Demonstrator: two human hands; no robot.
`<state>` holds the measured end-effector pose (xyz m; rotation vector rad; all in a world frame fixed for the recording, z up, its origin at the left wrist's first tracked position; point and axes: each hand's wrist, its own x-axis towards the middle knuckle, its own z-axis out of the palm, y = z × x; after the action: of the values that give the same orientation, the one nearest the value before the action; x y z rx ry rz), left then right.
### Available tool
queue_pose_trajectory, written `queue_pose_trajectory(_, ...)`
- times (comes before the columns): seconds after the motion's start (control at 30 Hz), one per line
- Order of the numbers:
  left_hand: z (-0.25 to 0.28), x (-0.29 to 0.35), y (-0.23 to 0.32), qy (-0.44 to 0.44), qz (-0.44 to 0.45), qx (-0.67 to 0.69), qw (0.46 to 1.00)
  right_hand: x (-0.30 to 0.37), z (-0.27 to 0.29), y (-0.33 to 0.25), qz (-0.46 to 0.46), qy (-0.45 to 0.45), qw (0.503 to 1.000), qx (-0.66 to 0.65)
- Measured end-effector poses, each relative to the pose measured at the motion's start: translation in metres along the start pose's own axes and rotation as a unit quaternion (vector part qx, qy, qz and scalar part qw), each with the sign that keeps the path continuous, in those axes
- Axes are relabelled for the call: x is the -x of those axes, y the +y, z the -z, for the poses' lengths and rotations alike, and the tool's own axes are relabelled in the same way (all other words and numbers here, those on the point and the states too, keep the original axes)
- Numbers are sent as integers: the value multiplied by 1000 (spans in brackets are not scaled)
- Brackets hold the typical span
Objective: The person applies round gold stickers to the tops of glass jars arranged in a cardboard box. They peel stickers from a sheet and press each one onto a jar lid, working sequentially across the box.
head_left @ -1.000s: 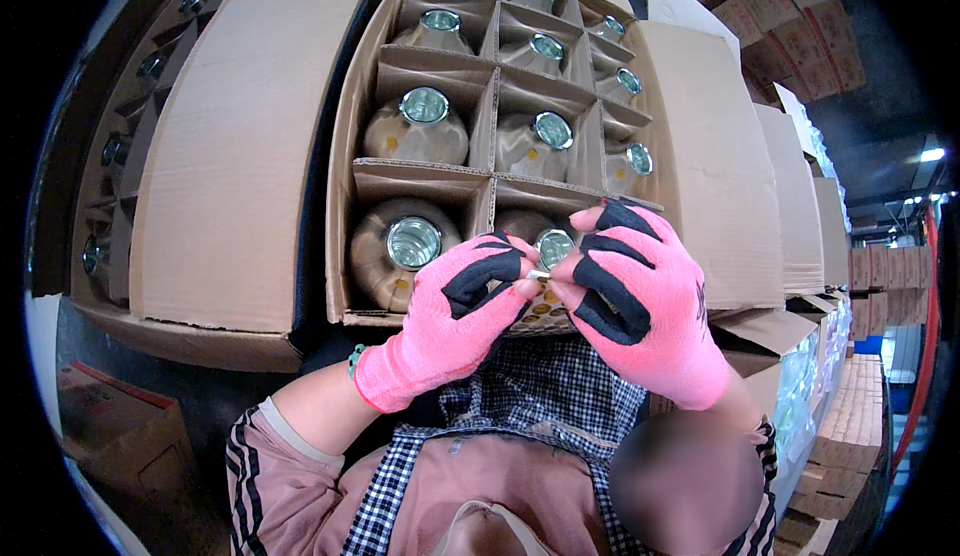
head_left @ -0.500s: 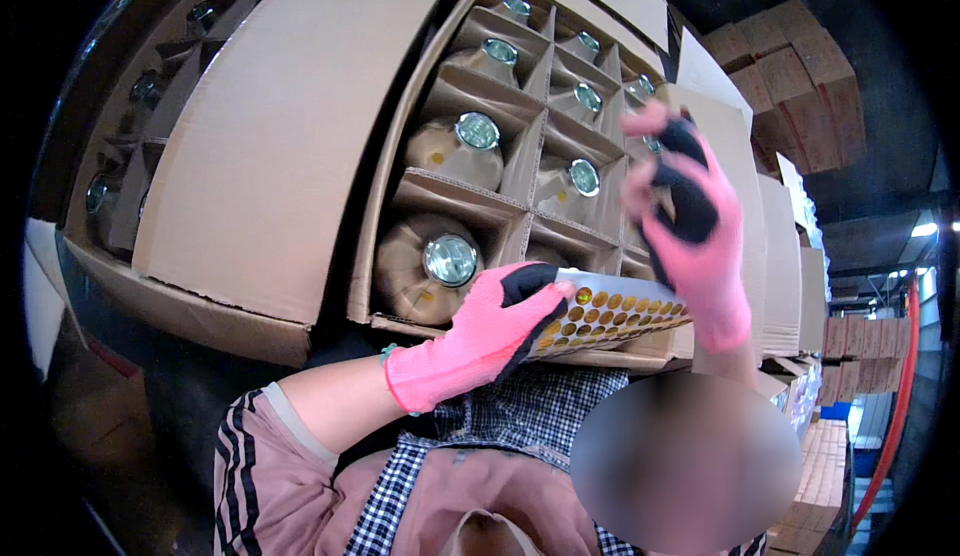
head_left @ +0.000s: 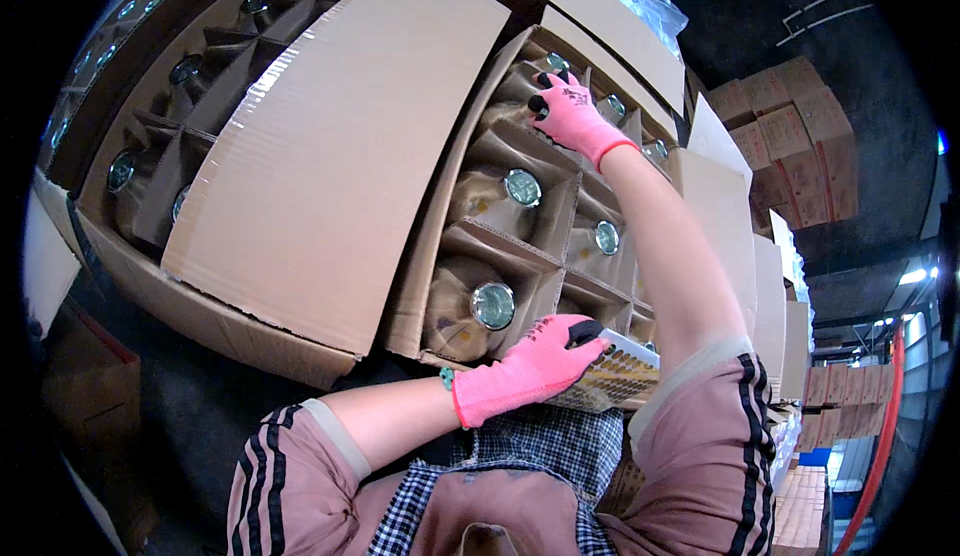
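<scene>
My left hand [head_left: 535, 364], in a pink glove with black fingertips, is closed on the edge of a sheet of round gold stickers [head_left: 612, 381] at the near side of an open carton [head_left: 403, 321]. Cardboard dividers [head_left: 520, 246] split the carton into cells with round-bellied glass bottles. One bottle [head_left: 458, 308] stands just beyond my left hand, another [head_left: 490, 201] behind it. Stretched to the far left cells, my right hand [head_left: 575, 119] has its gloved fingers curled over a bottle [head_left: 507, 114], hiding its mouth. Whatever the fingertips pinch is hidden.
A second open carton of bottles [head_left: 120, 181] stands to the left, its broad flap [head_left: 335, 156] lying between the two. Carton flaps [head_left: 715, 221] stick up on the right. Stacked boxes [head_left: 790, 141] and a red bar [head_left: 885, 436] are farther right.
My right hand has moved from above the sticker sheet to the far left cells. My left hand still holds the sheet, now slightly lower and farther right in view.
</scene>
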<state>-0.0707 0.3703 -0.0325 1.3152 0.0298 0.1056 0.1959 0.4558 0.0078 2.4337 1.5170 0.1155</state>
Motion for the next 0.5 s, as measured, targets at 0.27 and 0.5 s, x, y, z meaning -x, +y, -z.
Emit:
queue_pose_trajectory(0.27,3,0,6,-26,14,-15,999,-29,-20,-1,42,-99,991,81)
queue_pose_trajectory(0.5,11,-1,11,-58,41,10,997,-31,-9,-17,30,-137,980,141)
